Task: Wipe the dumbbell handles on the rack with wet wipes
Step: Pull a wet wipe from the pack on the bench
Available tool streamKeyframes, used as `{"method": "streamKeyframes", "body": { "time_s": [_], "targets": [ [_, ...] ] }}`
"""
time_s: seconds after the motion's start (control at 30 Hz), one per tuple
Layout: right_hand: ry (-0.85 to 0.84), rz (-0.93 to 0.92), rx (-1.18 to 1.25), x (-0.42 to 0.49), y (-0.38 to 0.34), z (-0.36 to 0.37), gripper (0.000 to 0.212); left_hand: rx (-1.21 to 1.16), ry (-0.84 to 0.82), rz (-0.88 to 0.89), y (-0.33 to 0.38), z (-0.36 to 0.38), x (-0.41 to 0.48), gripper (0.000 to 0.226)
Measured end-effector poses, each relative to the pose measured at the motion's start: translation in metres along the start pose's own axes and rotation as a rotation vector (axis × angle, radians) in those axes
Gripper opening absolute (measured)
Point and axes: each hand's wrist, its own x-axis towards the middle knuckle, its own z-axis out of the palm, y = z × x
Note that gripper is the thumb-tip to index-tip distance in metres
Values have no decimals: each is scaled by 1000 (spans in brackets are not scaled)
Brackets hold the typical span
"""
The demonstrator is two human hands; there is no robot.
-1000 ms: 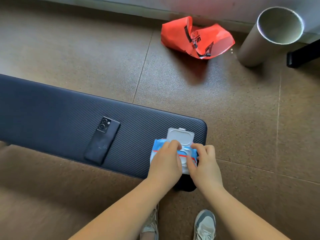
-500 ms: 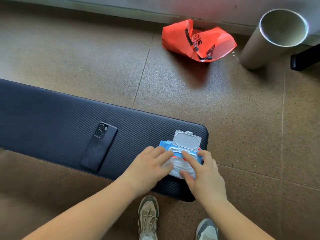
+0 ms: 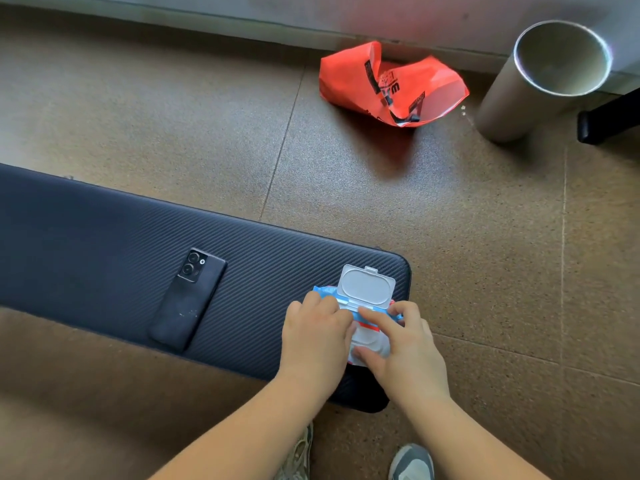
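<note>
A blue and white wet wipes pack (image 3: 367, 287) lies at the right end of a dark padded bench (image 3: 104, 237), its white flip lid standing open. My left hand (image 3: 313, 336) grips the pack's left side with curled fingers. My right hand (image 3: 405, 348) holds the pack from the right, with the forefinger across the top of the white opening and the thumb at its lower edge. The hands hide most of the pack. No dumbbell or rack is in view.
A black phone (image 3: 188, 299) lies face down on the bench, left of the pack. On the brown floor beyond are an orange plastic bag (image 3: 391, 84), an upright cardboard tube (image 3: 540, 84) and a black equipment foot (image 3: 609, 123). My shoes (image 3: 412, 462) stand below the bench.
My left fingers, stretched over the pack half a second ago, now curl on its left side. My right forefinger has reached across the opening. The lid stays open.
</note>
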Motion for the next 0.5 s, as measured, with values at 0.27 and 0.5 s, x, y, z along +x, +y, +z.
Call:
{"method": "streamKeyframes", "body": {
  "time_s": [0.27, 0.5],
  "targets": [
    [71, -41, 170, -2, 15, 7, 55, -135, -81, -311, 30, 0, 0, 22],
    [86, -77, 212, 1, 21, 9, 51, -43, -208, -290, 42, -5, 7, 22]
  ]
}}
